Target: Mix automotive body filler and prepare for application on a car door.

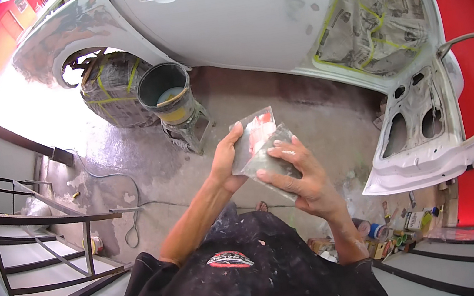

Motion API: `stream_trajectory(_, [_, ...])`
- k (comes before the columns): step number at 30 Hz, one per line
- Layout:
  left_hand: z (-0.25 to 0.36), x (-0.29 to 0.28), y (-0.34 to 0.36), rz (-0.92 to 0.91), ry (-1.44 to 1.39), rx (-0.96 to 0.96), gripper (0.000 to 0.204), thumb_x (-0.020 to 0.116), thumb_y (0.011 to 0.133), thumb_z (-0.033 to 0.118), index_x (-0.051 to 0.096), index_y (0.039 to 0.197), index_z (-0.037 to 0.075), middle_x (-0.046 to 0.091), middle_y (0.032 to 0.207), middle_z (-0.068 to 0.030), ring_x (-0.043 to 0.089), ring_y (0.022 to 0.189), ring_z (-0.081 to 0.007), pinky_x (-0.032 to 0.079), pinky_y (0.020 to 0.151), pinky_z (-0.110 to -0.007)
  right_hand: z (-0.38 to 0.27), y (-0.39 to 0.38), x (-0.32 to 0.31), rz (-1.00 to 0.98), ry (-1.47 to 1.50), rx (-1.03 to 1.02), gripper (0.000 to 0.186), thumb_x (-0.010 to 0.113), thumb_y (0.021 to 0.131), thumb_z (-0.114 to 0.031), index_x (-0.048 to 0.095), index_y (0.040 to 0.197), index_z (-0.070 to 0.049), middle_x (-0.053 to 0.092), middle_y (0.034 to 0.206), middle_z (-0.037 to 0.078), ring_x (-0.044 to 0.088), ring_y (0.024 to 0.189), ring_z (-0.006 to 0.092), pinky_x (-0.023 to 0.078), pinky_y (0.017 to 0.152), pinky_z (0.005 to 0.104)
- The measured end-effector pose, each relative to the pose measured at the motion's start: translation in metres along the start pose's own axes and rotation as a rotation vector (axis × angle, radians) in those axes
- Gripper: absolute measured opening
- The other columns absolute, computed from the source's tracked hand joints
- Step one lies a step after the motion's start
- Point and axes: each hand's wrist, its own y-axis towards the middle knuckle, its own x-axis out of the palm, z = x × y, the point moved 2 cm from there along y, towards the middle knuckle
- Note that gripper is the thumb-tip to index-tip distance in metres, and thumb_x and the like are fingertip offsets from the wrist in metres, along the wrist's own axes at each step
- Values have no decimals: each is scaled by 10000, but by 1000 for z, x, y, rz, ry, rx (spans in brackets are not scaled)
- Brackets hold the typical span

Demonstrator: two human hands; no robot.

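Note:
My left hand (225, 161) grips a thin, flat, greyish plate (262, 124) that carries a red-pink smear of paste. Its thumb lies on the upper face, and the fingers underneath are mostly hidden. Over that plate's near right part lies a second flat, translucent-looking sheet (279, 165), pinched in my right hand (302, 176) with fingers on its top face. The two pieces overlap and seem to touch. White dust or paste marks the right fingers. Both hands are in front of my chest, above the floor.
A white car body (242, 15) stands ahead, its window papered and taped. A black bucket (147, 97) sits on a stand (200, 130) beside a covered wheel (112, 90). An open white panel (420, 160) juts from the right. Left are a metal frame (39, 217) and hose (135, 190); cans (377, 231) lie lower right.

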Motion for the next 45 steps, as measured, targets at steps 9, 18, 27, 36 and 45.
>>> stream_trajectory(9, [9, -13, -9, 201, 393, 507, 544, 402, 1047, 440, 520, 1320, -16, 610, 1219, -155, 642, 1068, -247, 536, 939, -408, 78, -55, 18, 405, 567, 628, 412, 581, 854, 35, 642, 1240, -92, 609, 1241, 103, 604, 1139, 262, 472, 1009, 413])
stream_trajectory(18, [-22, 12, 0, -212, 2058, 675, 686, 712, 792, 90, 507, 1423, 262, 537, 1284, -87, 617, 1020, -287, 548, 759, -380, 114, -74, 85, 703, 1898, 1070, 394, 606, 932, -108, 517, 1300, 3, 617, 1234, 157, 637, 1106, 302, 538, 968, 471])
stream_trajectory(27, [-27, -79, 39, 202, 976, 214, 456, 486, 1028, 373, 536, 1311, 19, 644, 1131, -109, 688, 796, -251, 559, 755, -404, 89, -35, 17, 637, 1022, 446, 266, 520, 994, -85, 591, 1232, 13, 631, 1214, 91, 638, 1075, 234, 497, 991, 393])
stream_trajectory(36, [-18, -19, 24, 64, -7, -135, 447, 447, 1038, 320, 479, 1360, 11, 606, 1288, -144, 620, 1143, -263, 509, 979, -418, 48, -26, 2, 32, -15, 167, 659, 565, 689, 84, 665, 1266, -218, 587, 1241, 138, 568, 1161, 366, 444, 1029, 472])
stream_trajectory(45, [2, 10, 24, -68, 768, 282, 415, 425, 1067, 340, 616, 1221, 5, 671, 1074, -31, 614, 956, -91, 520, 848, -295, 29, -7, -24, 142, -284, 203, 545, 593, 698, 62, 709, 1168, -188, 609, 1145, 108, 600, 1100, 316, 478, 981, 455])
